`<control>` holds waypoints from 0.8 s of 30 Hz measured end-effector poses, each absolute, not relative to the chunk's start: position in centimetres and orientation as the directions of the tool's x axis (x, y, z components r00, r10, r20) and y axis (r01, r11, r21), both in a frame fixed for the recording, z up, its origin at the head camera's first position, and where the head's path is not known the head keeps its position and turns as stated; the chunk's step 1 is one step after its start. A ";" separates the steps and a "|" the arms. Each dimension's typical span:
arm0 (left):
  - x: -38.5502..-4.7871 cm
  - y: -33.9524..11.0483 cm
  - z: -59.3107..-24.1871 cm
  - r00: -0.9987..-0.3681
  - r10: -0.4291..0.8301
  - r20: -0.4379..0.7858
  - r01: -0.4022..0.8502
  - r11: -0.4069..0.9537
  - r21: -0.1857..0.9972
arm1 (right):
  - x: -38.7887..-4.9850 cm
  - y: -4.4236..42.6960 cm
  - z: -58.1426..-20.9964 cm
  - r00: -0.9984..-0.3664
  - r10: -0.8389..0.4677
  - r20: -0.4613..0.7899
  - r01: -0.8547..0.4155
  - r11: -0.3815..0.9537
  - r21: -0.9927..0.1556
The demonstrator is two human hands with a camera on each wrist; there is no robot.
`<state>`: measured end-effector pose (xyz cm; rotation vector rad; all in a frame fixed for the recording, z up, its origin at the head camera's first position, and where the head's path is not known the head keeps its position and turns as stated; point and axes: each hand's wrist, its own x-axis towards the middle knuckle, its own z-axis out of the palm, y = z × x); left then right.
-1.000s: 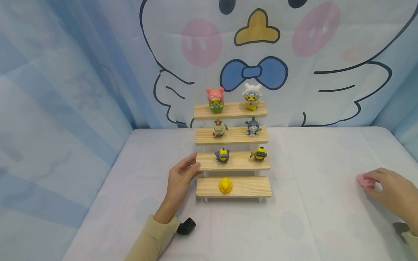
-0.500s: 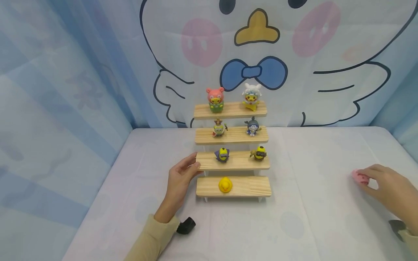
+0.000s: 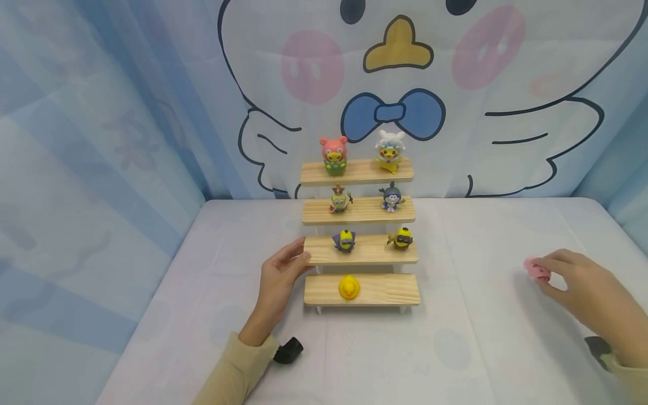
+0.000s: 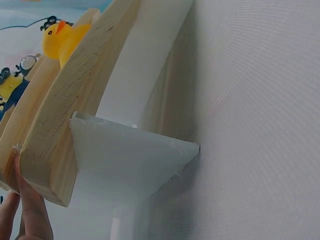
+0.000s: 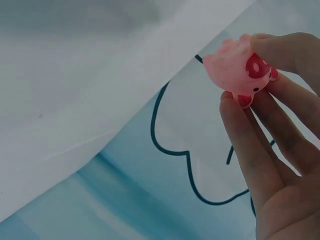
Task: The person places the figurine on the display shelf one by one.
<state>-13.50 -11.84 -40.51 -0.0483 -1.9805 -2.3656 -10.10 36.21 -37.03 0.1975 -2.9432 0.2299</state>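
Note:
My right hand (image 3: 589, 284) pinches a small pink pig toy (image 3: 535, 269) between thumb and fingertips, off to the right of the stand. In the right wrist view the pig's red snout and ears (image 5: 244, 100) show between the fingers. With thumb and fingers my left hand (image 3: 278, 275) holds the left end of the second-lowest board of a four-step wooden display stand (image 3: 372, 256). A yellow rubber duck (image 3: 349, 287) sits left of centre on the lowest board; the right part of that board is bare.
Two figures stand on each upper board, including a pink-hooded figure (image 3: 334, 156) and a white-hooded one (image 3: 390, 152) at the top. A printed curtain (image 3: 547, 163) hangs behind the white-covered table (image 3: 455, 365). A black object (image 3: 288, 351) is by the left wrist.
My right hand has moved left with the pink pig toy, toward the stand. The left hand stays at the board's end, and the figures on the stand have not moved.

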 end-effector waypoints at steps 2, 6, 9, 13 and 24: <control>-13.5 -11.8 -40.5 -0.998 -0.022 0.057 0.060 -0.182 0.981 | -10.0 35.8 -36.8 -0.968 -0.138 0.208 -0.170 0.975 -0.143; -13.4 -11.9 -40.4 -0.998 -0.020 0.054 0.057 -0.185 0.981 | -9.8 34.8 -36.5 -0.954 -0.171 0.246 -0.210 0.967 -0.141; -13.4 -11.9 -40.4 -0.998 -0.018 0.052 0.054 -0.183 0.982 | -9.6 34.1 -36.2 -0.942 -0.193 0.273 -0.238 0.961 -0.141; -13.4 -11.9 -40.4 -0.998 -0.016 0.053 0.055 -0.175 0.983 | -9.4 33.3 -35.9 -0.930 -0.210 0.301 -0.263 0.953 -0.149; -13.4 -11.9 -40.4 -0.998 -0.014 0.056 0.057 -0.171 0.984 | -9.1 31.6 -35.2 -0.868 -0.300 0.397 -0.372 0.921 -0.117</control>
